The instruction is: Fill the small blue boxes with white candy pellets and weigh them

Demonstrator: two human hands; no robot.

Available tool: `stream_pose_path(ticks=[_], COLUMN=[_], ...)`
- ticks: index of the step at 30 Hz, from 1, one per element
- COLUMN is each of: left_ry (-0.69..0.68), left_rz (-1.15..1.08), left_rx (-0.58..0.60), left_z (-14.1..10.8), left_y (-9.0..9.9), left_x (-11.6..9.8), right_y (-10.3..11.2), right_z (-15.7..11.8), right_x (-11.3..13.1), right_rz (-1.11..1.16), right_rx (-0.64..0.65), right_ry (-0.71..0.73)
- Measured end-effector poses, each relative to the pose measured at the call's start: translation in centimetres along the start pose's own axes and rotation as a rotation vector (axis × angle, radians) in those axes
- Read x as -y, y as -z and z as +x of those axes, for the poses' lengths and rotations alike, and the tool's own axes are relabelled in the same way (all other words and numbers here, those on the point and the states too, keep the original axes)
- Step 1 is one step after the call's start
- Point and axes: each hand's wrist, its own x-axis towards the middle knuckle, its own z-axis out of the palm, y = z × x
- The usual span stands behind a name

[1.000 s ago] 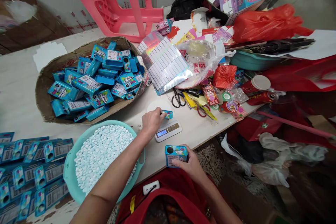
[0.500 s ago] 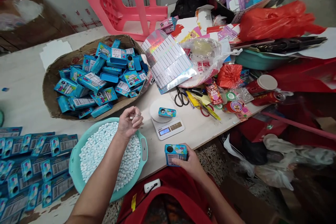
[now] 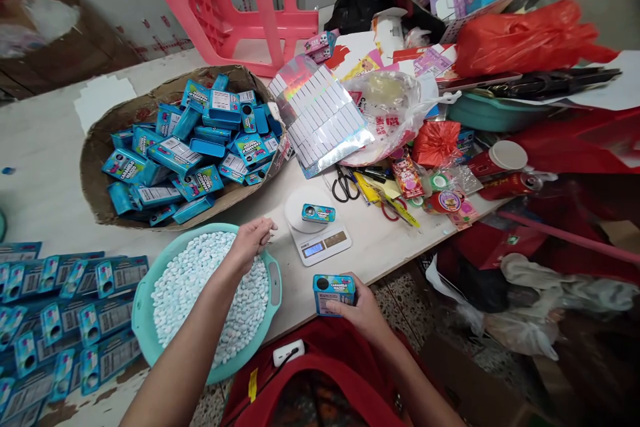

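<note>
My left hand (image 3: 256, 241) hovers over the right rim of a turquoise basin (image 3: 277, 290), its fingers pinched together. The curled fingers mostly hide the small white candies in them. Many pale blue and white candies (image 3: 200, 293) fill the basin. My right hand (image 3: 363, 310) grips an upright blue candy tin (image 3: 334, 290) by its side, near the table's front edge. The tin has a dark round hole on its top. On the white kitchen scale (image 3: 325, 247), with its display lit, lies a small blue tin piece (image 3: 319, 213) with a round opening.
A cut-down cardboard box (image 3: 95, 193) full of blue tins stands behind the basin. Rows of blue tins (image 3: 115, 323) stand at left. Behind the scale are scissors (image 3: 345, 185), label sheets (image 3: 327, 123), bags and a pink stool (image 3: 270, 27).
My left hand has turned from palm-up to knuckles-up and shifted slightly right towards the scale. The digits on the scale's display look different. My right hand keeps holding the tin almost still.
</note>
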Motion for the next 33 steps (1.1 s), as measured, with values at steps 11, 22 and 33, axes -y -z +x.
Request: stream_pose_path(ticks=[11, 22, 33], left_ry=[-0.078, 0.072, -0.014], left_rz=[-0.045, -0.525, -0.558], left_rx=[-0.046, -0.075, -0.199], left_z=[3.1, -1.5, -4.9], left_y=[-3.8, 2.3, 3.0], left_x=[-1.1, 0.2, 0.4], right_y=[-2.3, -0.4, -8.6], right_z=[4.1, 8.4, 7.6], right_x=[-5.1, 0.2, 11.8], right_rz=[-0.36, -0.468, -0.826], right_rx=[-0.054, -0.439, 0.014], right_ry=[0.516, 0.646, 0.941])
